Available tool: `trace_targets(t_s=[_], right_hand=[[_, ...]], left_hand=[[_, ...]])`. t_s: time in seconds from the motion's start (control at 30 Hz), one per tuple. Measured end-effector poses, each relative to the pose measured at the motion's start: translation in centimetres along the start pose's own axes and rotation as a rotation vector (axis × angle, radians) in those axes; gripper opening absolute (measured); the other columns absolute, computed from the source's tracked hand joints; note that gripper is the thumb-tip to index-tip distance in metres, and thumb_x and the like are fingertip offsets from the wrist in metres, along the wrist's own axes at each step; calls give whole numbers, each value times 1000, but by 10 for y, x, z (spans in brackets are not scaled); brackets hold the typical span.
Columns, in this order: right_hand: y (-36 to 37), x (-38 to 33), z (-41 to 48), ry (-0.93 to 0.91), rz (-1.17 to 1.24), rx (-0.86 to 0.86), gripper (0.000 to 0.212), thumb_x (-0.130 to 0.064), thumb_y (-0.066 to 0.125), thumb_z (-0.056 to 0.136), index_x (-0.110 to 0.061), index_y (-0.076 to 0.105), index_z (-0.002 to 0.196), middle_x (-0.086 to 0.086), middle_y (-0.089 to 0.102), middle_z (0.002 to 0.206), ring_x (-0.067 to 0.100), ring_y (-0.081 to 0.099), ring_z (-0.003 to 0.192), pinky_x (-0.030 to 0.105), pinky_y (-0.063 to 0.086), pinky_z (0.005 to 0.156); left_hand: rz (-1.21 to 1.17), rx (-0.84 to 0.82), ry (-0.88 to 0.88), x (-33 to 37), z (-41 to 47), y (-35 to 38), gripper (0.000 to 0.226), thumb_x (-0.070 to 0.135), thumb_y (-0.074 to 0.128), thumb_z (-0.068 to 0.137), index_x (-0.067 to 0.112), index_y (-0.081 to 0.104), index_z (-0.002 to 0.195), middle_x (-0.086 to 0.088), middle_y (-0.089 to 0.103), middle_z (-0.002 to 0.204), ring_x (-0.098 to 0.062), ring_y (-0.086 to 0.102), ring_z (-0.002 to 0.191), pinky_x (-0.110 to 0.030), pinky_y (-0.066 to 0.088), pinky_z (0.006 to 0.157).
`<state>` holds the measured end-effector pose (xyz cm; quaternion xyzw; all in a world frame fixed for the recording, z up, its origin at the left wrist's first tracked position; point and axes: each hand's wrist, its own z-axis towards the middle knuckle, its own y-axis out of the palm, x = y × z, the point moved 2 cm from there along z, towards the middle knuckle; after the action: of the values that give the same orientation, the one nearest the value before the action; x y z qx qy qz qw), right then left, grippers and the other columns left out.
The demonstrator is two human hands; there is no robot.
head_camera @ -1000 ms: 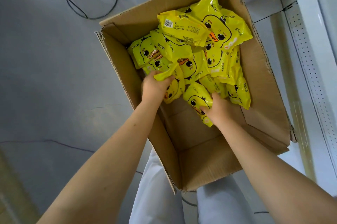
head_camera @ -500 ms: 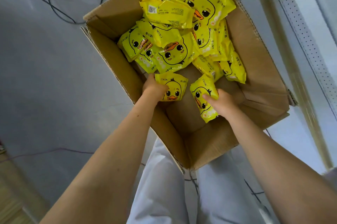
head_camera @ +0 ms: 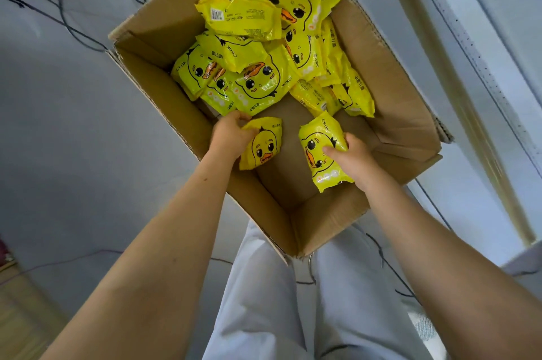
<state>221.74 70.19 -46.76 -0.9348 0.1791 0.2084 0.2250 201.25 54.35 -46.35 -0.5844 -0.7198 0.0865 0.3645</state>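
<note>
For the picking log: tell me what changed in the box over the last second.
The left hand drew the left duck packet out of the pile toward the near end of the box; the right hand did likewise with the right duck packet. Both keep gripping. The pile stays heaped at the far end.

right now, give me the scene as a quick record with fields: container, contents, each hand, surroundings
container: open cardboard box, flaps up
contents: heap of yellow duck-print packs at the far end; bare cardboard at the near end
left: left hand grips left pack by its edge, duck face showing
right: right hand grips right pack, thumb across its front
held packs: apart from each other, near the heap's front edge
surroundings: grey floor, white trousers below the box
</note>
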Motion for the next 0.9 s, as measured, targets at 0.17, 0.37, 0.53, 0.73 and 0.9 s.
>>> trace_targets(t_s=[0.17, 0.37, 0.53, 0.73, 0.9], right_hand=[[-20, -16, -39, -37, 39, 27, 21, -22, 68, 84, -27, 54, 98, -5, 64, 94, 23, 64, 94, 42, 53, 86], [-48, -40, -111, -116, 167, 154, 31, -29, 70, 83, -23, 57, 110, -12, 62, 89, 13, 61, 82, 28, 47, 73], [-69, -39, -160, -80, 323, 106, 35, -28, 71, 85, -18, 56, 115, 7, 67, 110, 27, 65, 99, 45, 55, 85], [-113, -42, -190, -215, 294, 81, 35, -19, 68, 87, -23, 54, 119, 6, 64, 115, 25, 64, 100, 46, 54, 87], [-179, -30, -211, -337, 247, 122, 21, -19, 71, 84, -25, 59, 100, -3, 67, 97, 10, 65, 81, 24, 51, 61]], left_hand=[[197, -84, 110, 18, -46, -24, 39, 23, 62, 88, 12, 60, 124, -11, 62, 119, -25, 57, 105, -28, 42, 78], [136, -90, 44, 43, -121, -46, 46, 17, 54, 87, 0, 50, 129, -21, 59, 120, -35, 56, 109, -39, 48, 85], [-125, -12, -58, 60, -179, -40, 43, 21, 43, 93, 4, 41, 132, -10, 57, 104, -29, 53, 88, -33, 40, 69], [-40, 55, 118, 92, -219, -21, 59, 48, 44, 95, 3, 43, 135, -15, 60, 119, -30, 56, 106, -34, 43, 81], [37, 57, 249, 137, -254, 4, 53, 49, 54, 90, 11, 52, 127, -9, 62, 116, -28, 58, 104, -38, 49, 88]])
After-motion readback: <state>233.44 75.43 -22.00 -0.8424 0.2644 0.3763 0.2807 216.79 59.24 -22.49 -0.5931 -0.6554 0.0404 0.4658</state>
